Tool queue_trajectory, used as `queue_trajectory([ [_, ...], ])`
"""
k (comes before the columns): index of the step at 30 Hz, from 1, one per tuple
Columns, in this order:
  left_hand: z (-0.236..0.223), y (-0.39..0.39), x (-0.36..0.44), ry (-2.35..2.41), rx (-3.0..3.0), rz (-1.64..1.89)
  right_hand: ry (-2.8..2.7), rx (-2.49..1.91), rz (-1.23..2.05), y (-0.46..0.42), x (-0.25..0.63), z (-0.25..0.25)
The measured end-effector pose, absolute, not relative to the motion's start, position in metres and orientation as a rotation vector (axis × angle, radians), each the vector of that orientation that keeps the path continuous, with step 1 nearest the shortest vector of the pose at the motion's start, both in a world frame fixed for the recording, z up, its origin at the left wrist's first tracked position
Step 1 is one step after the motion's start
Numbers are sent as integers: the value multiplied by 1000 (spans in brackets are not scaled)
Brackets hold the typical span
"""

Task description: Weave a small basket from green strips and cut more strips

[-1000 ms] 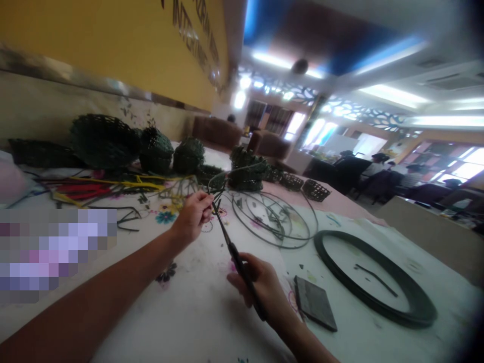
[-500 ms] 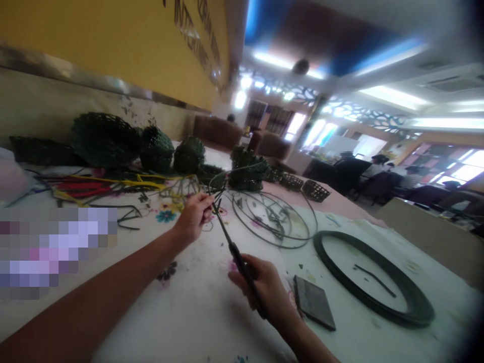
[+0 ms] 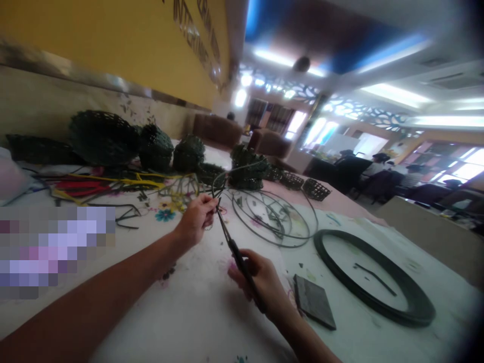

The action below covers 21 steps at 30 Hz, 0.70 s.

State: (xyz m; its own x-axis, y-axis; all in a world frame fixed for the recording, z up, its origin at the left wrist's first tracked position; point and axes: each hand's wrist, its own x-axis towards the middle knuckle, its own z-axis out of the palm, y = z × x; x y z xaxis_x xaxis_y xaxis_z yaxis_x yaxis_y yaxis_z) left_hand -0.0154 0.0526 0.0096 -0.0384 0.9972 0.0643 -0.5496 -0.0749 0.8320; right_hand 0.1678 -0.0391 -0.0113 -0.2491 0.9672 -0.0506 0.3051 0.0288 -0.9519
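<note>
My left hand (image 3: 196, 218) is closed in a pinch near the middle, its fingertips on a thin dark green strip (image 3: 214, 182) that curves up and away. My right hand (image 3: 260, 280), lower right, is wrapped round a slim tool (image 3: 245, 269) with a thick dark handle and a long thin shaft; its exact kind is unclear. The shaft's tip meets the strip at my left fingertips. Just beyond lie loose loops of dark green strip (image 3: 260, 237) on the flowered tablecloth (image 3: 189, 302).
Dark woven baskets (image 3: 104, 138) line the back of the table. Red (image 3: 81, 188) and yellow strips (image 3: 151, 182) lie at the left. At the right are a thick dark coil (image 3: 336, 272) and a grey rectangular block (image 3: 315, 302). Seated people (image 3: 378, 164) are far off.
My left hand has shifted slightly right with the strip. The tool's tip has moved slightly right too, and my right hand has risen a little.
</note>
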Motion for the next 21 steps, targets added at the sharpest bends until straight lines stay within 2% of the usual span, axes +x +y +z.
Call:
queue_trajectory([
  [16,20,57,-25,672,621,1436,-1685,-1316,1301,-44,173,-2],
  [21,33,64,-48,501,594,1255,-1717,-1294,1388,-49,178,11],
])
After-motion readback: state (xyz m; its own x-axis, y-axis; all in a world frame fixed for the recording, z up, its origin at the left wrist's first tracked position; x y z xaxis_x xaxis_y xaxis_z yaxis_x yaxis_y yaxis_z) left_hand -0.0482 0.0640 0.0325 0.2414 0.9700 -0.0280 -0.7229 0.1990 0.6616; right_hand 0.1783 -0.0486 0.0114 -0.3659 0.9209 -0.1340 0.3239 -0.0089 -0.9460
